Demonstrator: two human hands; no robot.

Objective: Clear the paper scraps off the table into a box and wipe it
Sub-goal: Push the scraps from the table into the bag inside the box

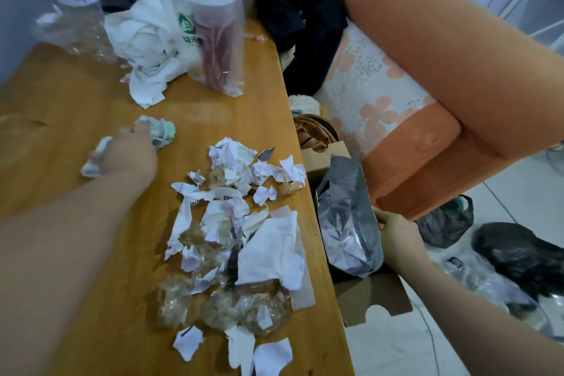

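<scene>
On the wooden table (259, 119), near its right edge, paper scraps (232, 223) lie heaped. Just beside that edge, the right hand (396, 232) grips the rim of a cardboard box (375, 299) holding a grey bag (348, 223). Farther off, the left hand (128, 152) clutches a cloth (158, 131) against the tabletop.

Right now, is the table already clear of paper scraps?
No, the paper scraps lie piled on the table beside the left hand, which grips a cloth.
</scene>
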